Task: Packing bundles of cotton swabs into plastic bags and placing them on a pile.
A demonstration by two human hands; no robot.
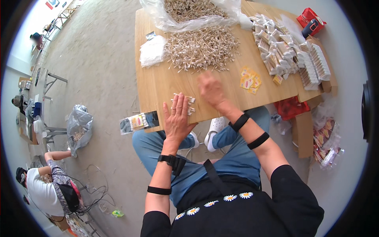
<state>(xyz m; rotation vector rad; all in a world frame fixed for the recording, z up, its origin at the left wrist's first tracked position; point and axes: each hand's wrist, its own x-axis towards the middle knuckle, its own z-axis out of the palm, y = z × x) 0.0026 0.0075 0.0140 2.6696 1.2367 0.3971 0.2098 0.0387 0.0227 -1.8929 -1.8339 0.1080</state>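
My left hand [176, 118] lies flat near the table's front edge, fingers stretched out over a small group of cotton swabs [190, 103]. Some swab ends stick out beside its fingers, and the palm hides the rest. Farther right, my right hand [212, 90] is over the table just in front of a large loose heap of cotton swabs [201, 49]. Motion smears its fingers, so whether it holds a swab does not show. Left of my left hand, a clear packet [138, 121] with swabs and a yellow label lies at the table's corner.
A plastic bag [158, 17] of more swabs sits behind the heap, with white sheets [152, 51] to its left. Yellow cards [250, 79] lie right of my right hand. Bundled swab packs [278, 47] are stacked at the right. Another person [49, 183] works at the far left.
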